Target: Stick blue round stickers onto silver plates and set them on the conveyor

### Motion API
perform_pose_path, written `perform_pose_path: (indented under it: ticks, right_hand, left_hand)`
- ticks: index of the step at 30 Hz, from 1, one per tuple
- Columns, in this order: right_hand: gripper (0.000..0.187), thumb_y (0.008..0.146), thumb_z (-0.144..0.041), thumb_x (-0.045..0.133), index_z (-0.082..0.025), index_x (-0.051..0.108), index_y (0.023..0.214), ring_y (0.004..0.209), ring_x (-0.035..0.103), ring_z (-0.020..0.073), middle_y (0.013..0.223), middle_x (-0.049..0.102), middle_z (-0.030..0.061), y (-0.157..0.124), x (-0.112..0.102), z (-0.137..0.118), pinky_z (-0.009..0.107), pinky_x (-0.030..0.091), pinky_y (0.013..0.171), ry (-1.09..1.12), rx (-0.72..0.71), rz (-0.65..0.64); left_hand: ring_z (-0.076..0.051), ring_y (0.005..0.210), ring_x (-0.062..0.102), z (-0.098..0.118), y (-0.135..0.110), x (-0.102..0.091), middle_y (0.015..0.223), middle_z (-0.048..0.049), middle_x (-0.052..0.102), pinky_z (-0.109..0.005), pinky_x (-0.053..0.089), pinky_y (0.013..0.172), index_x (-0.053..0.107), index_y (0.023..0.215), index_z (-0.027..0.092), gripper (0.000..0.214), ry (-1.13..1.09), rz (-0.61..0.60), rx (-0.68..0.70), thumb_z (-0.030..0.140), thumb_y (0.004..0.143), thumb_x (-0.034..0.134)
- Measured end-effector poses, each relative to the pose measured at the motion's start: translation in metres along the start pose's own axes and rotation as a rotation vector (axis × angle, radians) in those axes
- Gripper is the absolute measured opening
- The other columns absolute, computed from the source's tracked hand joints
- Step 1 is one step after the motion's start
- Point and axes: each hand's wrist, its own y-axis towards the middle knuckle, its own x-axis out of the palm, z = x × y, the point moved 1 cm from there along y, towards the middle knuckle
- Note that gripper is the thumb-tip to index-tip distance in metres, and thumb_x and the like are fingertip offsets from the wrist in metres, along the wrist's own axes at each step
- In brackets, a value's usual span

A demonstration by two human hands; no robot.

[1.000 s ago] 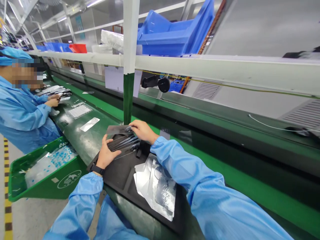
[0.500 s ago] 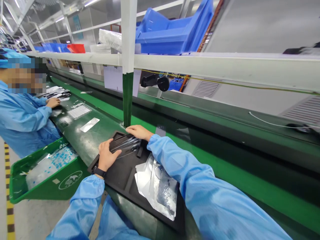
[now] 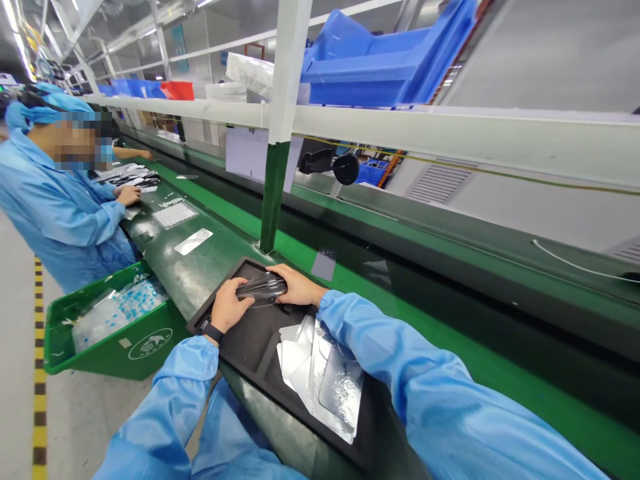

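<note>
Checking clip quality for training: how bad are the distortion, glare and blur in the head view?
Head view: strong wide-angle distortion, with the long white metal rail stretching and tilting towards the frame edges. Overhead light glares on the silver reflective sheets in the black tray. The glossy dark strips between the left hand and right hand look slightly soft; otherwise little blur.

A tray (image 3: 240, 353) lay on the near part of the surface (image 3: 225, 250), with a stack of foil sheets (image 3: 320, 377) in its near right compartment and a bundle of clear strips (image 3: 263, 288) just above its far part. A plastic crate (image 3: 107, 333) hung from the surface's left edge beside the tray, and a co-worker (image 3: 60, 213) stood farther left. Beyond the tray, an upright post (image 3: 274, 187) rose behind the surface to a shelf (image 3: 400, 130) carrying bins (image 3: 385, 67).
</note>
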Motion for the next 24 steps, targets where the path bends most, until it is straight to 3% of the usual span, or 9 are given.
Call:
perform_pose_path:
  ticks: [4, 9, 13, 18, 21, 24]
  right_hand:
    - [0.091, 0.051, -0.018, 0.082, -0.016, 0.052, 0.136, 0.115, 0.056, 0.0287, 0.129, 0.056, 0.0128, 0.018, -0.012, -0.015, 0.043, 0.04, 0.104, 0.061, 0.106, -0.048]
    - [0.08, 0.049, -0.01, 0.076, -0.015, 0.059, 0.127, 0.103, 0.064, 0.0259, 0.115, 0.067, 0.0076, 0.051, -0.009, -0.026, 0.034, 0.051, 0.088, 0.404, 0.419, -0.293]
    - [0.078, 0.051, -0.008, 0.073, -0.016, 0.059, 0.128, 0.108, 0.062, 0.0254, 0.125, 0.064, 0.0086, 0.066, -0.001, -0.032, 0.03, 0.052, 0.086, 0.344, 0.533, -0.336]
    - [0.081, 0.055, -0.016, 0.073, -0.016, 0.055, 0.134, 0.111, 0.061, 0.0262, 0.127, 0.062, 0.0083, 0.069, 0.003, -0.035, 0.028, 0.051, 0.088, 0.178, 0.476, -0.373]
    - [0.081, 0.054, -0.018, 0.075, -0.016, 0.056, 0.133, 0.117, 0.057, 0.0278, 0.132, 0.059, 0.0091, 0.064, 0.003, -0.031, 0.029, 0.046, 0.096, 0.068, 0.359, -0.344]
    - [0.087, 0.053, -0.019, 0.076, -0.016, 0.052, 0.137, 0.121, 0.055, 0.0279, 0.137, 0.055, 0.0095, 0.057, 0.002, -0.027, 0.031, 0.043, 0.1, 0.064, 0.271, -0.359]
  left_hand:
    - [-0.024, 0.1, 0.063, 0.002, -0.004, -0.014, 0.102, -0.0035, 0.068, -0.039, 0.048, 0.094, 0.062, 0.099, 0.023, 0.034, 0.005, 0.009, -0.069, 0.02, 0.065, 0.069]
    - [-0.021, 0.077, 0.066, -0.006, -0.01, -0.029, 0.089, -0.0033, 0.069, -0.032, 0.052, 0.071, 0.06, 0.101, 0.019, 0.034, 0.068, -0.075, -0.199, 0.032, 0.07, 0.067]
    - [-0.028, 0.092, 0.066, -0.007, -0.016, -0.026, 0.091, -0.0096, 0.069, -0.037, 0.05, 0.082, 0.063, 0.096, 0.017, 0.035, 0.196, -0.118, -0.226, 0.036, 0.068, 0.068]
    - [-0.034, 0.115, 0.056, -0.001, -0.03, -0.031, 0.117, -0.0196, 0.063, -0.047, 0.04, 0.102, 0.061, 0.109, 0.014, 0.044, 0.299, -0.13, -0.12, 0.037, 0.071, 0.064]
    - [-0.034, 0.115, 0.056, -0.004, -0.025, -0.056, 0.114, -0.0154, 0.066, -0.048, 0.039, 0.105, 0.062, 0.108, 0.018, 0.041, 0.357, -0.063, 0.032, 0.039, 0.074, 0.061]
    - [-0.027, 0.101, 0.064, -0.019, 0.005, -0.09, 0.108, -0.0065, 0.07, -0.039, 0.048, 0.094, 0.063, 0.104, 0.024, 0.034, 0.388, -0.022, -0.083, 0.043, 0.077, 0.054]
